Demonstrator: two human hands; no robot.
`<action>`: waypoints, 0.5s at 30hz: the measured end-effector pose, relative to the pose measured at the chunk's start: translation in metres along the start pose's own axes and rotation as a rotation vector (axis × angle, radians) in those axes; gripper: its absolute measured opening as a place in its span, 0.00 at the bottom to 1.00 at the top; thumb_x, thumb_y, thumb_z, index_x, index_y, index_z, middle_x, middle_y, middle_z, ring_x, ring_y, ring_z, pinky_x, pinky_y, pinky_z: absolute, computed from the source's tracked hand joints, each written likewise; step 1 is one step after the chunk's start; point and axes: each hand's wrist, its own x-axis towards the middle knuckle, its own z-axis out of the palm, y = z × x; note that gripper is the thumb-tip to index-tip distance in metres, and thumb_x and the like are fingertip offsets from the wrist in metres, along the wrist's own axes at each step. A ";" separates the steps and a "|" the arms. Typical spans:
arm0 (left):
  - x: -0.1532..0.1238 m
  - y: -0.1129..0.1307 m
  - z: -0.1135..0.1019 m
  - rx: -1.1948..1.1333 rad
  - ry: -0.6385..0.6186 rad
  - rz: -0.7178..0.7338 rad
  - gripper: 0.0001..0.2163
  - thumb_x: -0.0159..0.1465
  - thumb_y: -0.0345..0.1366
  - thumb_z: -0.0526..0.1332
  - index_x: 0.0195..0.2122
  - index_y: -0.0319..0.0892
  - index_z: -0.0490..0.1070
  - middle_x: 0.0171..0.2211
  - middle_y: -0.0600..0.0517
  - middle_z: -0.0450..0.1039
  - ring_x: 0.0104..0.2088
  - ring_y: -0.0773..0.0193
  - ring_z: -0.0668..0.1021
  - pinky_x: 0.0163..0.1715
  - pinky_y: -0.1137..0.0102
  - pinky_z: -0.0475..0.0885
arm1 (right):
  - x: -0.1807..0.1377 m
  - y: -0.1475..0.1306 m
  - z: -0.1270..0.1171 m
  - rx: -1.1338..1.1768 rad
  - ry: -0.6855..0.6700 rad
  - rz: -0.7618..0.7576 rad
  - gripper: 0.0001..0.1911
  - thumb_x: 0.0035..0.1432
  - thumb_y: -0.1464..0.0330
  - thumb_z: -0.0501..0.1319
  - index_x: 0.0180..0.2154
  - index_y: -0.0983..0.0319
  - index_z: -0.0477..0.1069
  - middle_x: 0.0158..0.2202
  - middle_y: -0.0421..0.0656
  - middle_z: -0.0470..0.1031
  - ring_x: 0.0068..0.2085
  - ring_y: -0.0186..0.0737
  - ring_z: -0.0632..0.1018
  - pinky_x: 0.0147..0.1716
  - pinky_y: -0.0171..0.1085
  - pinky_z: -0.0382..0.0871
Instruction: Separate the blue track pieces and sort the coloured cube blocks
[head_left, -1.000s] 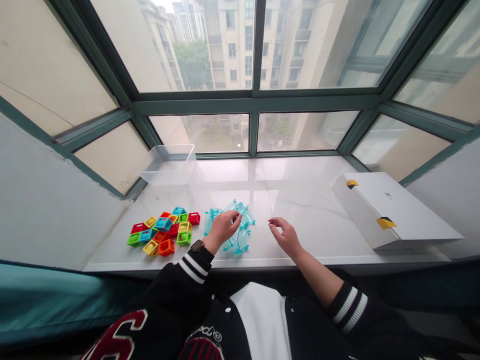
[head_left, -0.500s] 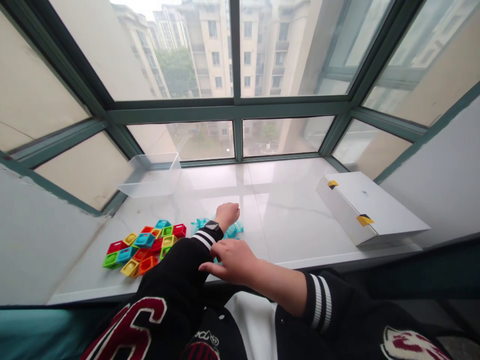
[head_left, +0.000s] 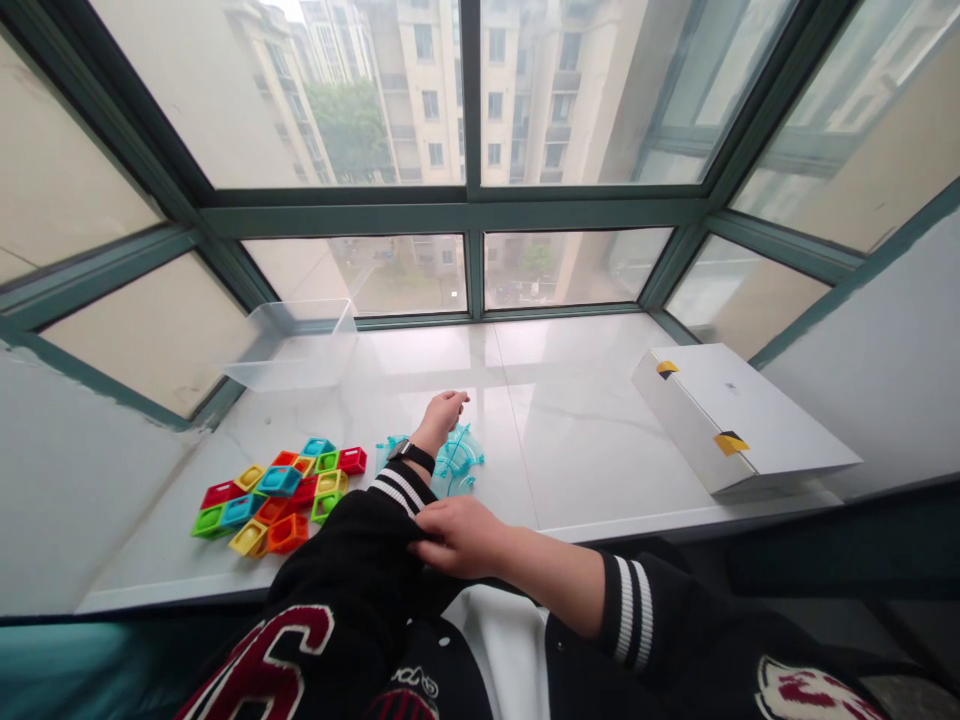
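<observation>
My left hand [head_left: 441, 416] is stretched forward over the sill, fingers loosely curled together with nothing visible in them. A dark watch [head_left: 412, 455] sits on that wrist. My right hand [head_left: 465, 537] pinches the striped cuff of the left jacket sleeve [head_left: 401, 490] on the forearm. Beneath and beside the left hand lie clear turquoise plastic pieces [head_left: 459, 455], partly hidden by the hand and arm. To the left of the arm, several coloured plastic blocks [head_left: 279, 481] in red, blue, green, yellow and orange lie grouped together.
A clear plastic bin [head_left: 296, 375] stands at the back left of the white sill [head_left: 577, 410]. At the right is a white box [head_left: 750, 410] with yellow-and-black tape tabs. Green-framed windows [head_left: 472, 215] enclose the sill, whose front edge is close to my body.
My right hand has moved down and closed on the left cuff, which is drawn back a little. The left hand has shifted slightly left and forward, its fist loosened. The view has shifted slightly.
</observation>
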 end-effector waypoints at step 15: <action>-0.030 -0.010 0.016 0.140 -0.009 0.165 0.16 0.71 0.41 0.56 0.25 0.45 0.70 0.25 0.49 0.72 0.32 0.55 0.78 0.37 0.67 0.72 | -0.002 -0.032 0.015 0.104 -0.035 -0.176 0.13 0.69 0.61 0.62 0.32 0.59 0.66 0.31 0.38 0.76 0.33 0.34 0.75 0.31 0.32 0.62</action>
